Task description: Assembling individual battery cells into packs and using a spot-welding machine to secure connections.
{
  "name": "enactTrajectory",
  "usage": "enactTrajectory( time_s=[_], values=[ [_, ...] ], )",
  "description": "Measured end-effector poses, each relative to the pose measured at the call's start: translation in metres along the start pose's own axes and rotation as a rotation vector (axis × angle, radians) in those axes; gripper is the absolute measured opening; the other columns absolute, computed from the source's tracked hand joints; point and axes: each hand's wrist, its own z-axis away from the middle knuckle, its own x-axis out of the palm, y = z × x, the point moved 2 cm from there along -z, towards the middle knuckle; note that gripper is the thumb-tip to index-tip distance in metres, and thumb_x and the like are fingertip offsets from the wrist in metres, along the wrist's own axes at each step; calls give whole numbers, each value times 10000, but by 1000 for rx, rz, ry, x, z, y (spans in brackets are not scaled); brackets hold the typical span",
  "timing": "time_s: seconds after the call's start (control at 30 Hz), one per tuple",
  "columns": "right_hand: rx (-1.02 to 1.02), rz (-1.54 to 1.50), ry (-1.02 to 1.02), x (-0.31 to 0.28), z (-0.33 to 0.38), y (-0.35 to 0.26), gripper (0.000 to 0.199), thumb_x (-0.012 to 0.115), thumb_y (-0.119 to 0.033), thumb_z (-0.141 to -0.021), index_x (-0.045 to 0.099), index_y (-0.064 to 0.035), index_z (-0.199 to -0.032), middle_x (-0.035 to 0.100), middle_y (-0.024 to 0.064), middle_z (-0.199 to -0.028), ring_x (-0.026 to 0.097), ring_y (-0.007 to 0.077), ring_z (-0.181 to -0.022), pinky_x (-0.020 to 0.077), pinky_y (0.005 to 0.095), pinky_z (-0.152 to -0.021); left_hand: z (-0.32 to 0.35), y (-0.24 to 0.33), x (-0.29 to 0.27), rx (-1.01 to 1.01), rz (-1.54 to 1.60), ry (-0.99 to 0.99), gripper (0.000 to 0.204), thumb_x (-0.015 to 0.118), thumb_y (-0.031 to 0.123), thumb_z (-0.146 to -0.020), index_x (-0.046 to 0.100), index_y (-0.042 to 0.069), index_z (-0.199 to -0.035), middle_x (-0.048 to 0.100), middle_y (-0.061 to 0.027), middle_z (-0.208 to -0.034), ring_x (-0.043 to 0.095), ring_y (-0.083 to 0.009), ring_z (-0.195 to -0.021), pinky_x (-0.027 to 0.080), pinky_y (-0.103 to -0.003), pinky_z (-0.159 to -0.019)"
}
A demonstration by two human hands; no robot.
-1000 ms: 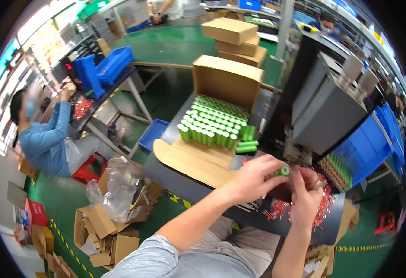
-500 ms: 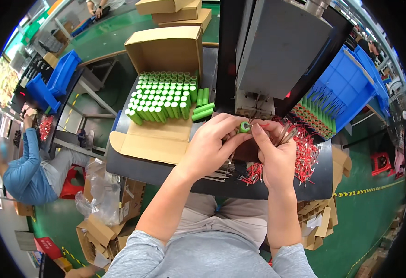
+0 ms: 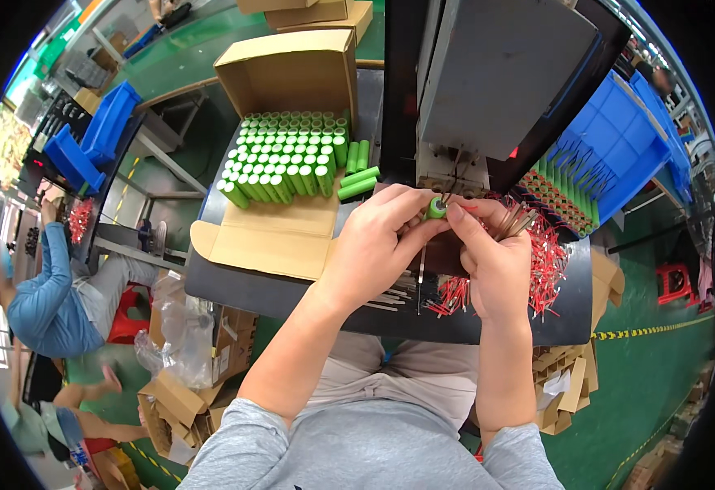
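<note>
My left hand (image 3: 386,241) pinches a green cylindrical battery cell (image 3: 437,209), its round end up, just below the thin electrode pins (image 3: 457,167) of the grey machine (image 3: 496,77). My right hand (image 3: 492,257) is closed beside the cell, its thumb and forefinger close to the cell's end, with a bit of red showing there. Several thin metal strips (image 3: 521,223) stick out from between its fingers. Whether the pins touch the cell cannot be made out. A pile of red-sleeved metal tabs (image 3: 544,273) lies by my right hand.
An open cardboard box (image 3: 280,245) holds rows of green cells, with several loose cells (image 3: 359,183) beside it. Finished-looking cells with leads (image 3: 566,192) stand at right before a blue bin (image 3: 610,147). Bare metal strips (image 3: 394,296) lie near the table edge. A co-worker (image 3: 51,294) sits at left.
Both hands have shifted slightly right in the picture, still holding the cell and strips. The cell stands closer under the pins. Another person has come into view at lower left.
</note>
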Motion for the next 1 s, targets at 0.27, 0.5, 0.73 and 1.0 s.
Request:
enactTrajectory(
  time_s=[0.27, 0.5, 0.73, 1.0],
  values=[
    [3, -33, -26, -4, -2, 1, 92, 762, -63, -956, 739, -15, -1032, 742, 26, -899, 367, -32, -494, 200, 196, -436, -1, -3, 2, 60, 33, 61, 295, 782, 117, -896, 685, -38, -1127, 595, -91, -833, 580, -215, -674, 479, -338, -624],
    [7, -47, -37, -5, -3, 1, 79, 763, -59, -955, 740, -24, -1022, 739, 23, -891, 371, -30, -495, 201, 195, -435, -2, -2, 2, 56, -15, 42, 268, 780, 118, -900, 693, -28, -1108, 586, -84, -813, 572, -207, -677, 473, -333, -622],
    [-4, -30, -36, -1, 0, 1, 77, 762, -60, -958, 743, -23, -1023, 720, -3, -859, 372, -33, -502, 204, 190, -439, 1, 0, -1, -6, 8, -12, 258, 755, 120, -926, 682, -8, -1138, 657, -120, -970, 640, -255, -785, 529, -355, -693],
    [-74, 25, -117, -13, 18, -8, 130, 733, -88, -976, 734, -4, -1076, 686, -26, -803, 387, -18, -501, 223, 191, -441, 12, 14, -4, 25, 56, -94, 234, 770, 111, -925, 705, 1, -1122, 653, -75, -911, 601, -172, -731, 485, -311, -659]
  ],
)
